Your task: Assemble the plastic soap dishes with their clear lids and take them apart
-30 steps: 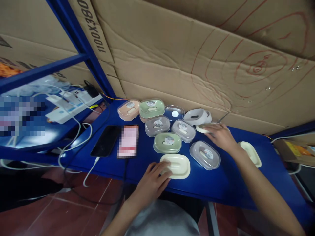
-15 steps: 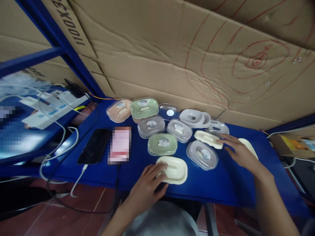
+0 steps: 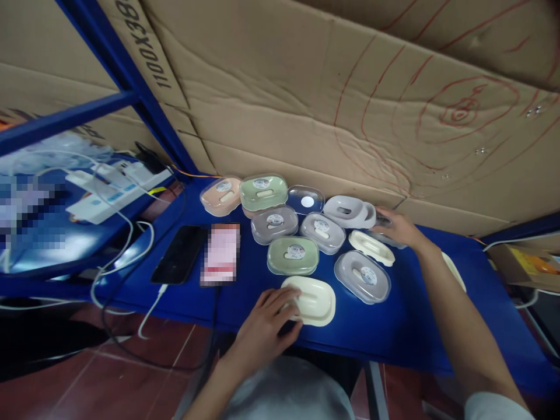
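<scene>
My left hand [image 3: 272, 318] holds the left end of a cream soap box base [image 3: 317, 300] on the table, its fingers over the rim and thumb at the near edge. My right hand [image 3: 400, 226] is at the back right, its fingers closed around a clear lid [image 3: 384, 220] that they partly cover. Left of that lid are pale grey soap box parts [image 3: 344, 211]. In front of it lies a cream slotted insert [image 3: 371, 248]. A lidded grey soap box [image 3: 363, 277] sits between my hands. Another cream piece [image 3: 454, 272] lies partly hidden behind my right forearm.
Several lidded soap boxes, among them a green one [image 3: 293, 255] and a peach one [image 3: 221, 196], stand on the blue table [image 3: 406, 326]. A loose clear lid [image 3: 301, 200] lies at the back. Two phones [image 3: 179, 255] and cables are at left; a cardboard wall [image 3: 271, 105] rises behind.
My right hand has moved back from the cream insert to the clear lid behind it. My left hand stays on the cream base. The view has shifted slightly.
</scene>
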### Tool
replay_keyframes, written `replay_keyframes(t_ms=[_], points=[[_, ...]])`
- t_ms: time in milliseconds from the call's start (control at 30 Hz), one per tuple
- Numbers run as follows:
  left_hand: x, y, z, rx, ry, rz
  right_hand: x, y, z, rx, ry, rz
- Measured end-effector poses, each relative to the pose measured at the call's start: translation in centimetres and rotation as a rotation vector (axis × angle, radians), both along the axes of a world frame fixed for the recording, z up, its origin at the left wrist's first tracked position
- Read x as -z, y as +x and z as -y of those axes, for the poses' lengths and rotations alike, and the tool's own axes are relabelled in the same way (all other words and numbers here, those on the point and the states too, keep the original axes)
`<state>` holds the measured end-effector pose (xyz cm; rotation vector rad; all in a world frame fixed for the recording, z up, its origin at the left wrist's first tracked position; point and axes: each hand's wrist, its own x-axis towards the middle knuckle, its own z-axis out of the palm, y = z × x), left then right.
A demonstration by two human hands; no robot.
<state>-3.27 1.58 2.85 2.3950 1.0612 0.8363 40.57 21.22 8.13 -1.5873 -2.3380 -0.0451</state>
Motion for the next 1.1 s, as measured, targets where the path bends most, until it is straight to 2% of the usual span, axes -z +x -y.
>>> replay_keyframes(t_ms=[67,167,267,333,400,433,533,633,700,800,933,1100], points=[[0.0,0.0,0.0,-0.005,0.001,-0.001,-0.5,0.0,0.7,-0.013,0.006,-0.03],[0.1,0.0,-0.1,-0.001,0.008,-0.003,-2.1,-0.1,3.4,0.067,0.136,-0.032],[0.2,0.0,-0.3,0.008,0.015,0.004,-3.7,-0.9,7.9,0.197,0.299,0.044],[0.4,-0.1,-0.2,0.008,0.026,0.005,-4.0,-2.2,11.7,0.276,0.389,0.056],[0.6,-0.2,0.0,-0.019,0.032,-0.007,-3.3,-4.5,15.8,0.309,0.442,-0.026],[0.7,-0.3,0.2,-0.039,0.031,-0.011,-2.5,-5.9,17.9,0.314,0.413,-0.095],[1.0,-0.6,0.6,-0.08,0.024,0.008,0.7,-11.0,23.6,0.345,0.352,-0.258],[1.2,-0.9,0.7,-0.057,0.027,0.046,4.0,-15.7,27.1,0.241,0.229,-0.33],[1.3,-1.0,0.6,-0.042,0.034,0.056,5.5,-17.8,27.7,0.169,0.16,-0.358],[1.4,-1.0,0.6,-0.03,0.033,0.067,6.4,-19.0,26.9,0.127,0.117,-0.397],[1.5,-1.0,0.7,-0.046,0.013,0.083,6.3,-18.8,25.8,0.086,0.088,-0.428],[1.7,-0.8,0.5,-0.073,0.03,0.032,6.2,-17.1,26.6,0.137,0.139,-0.415]])
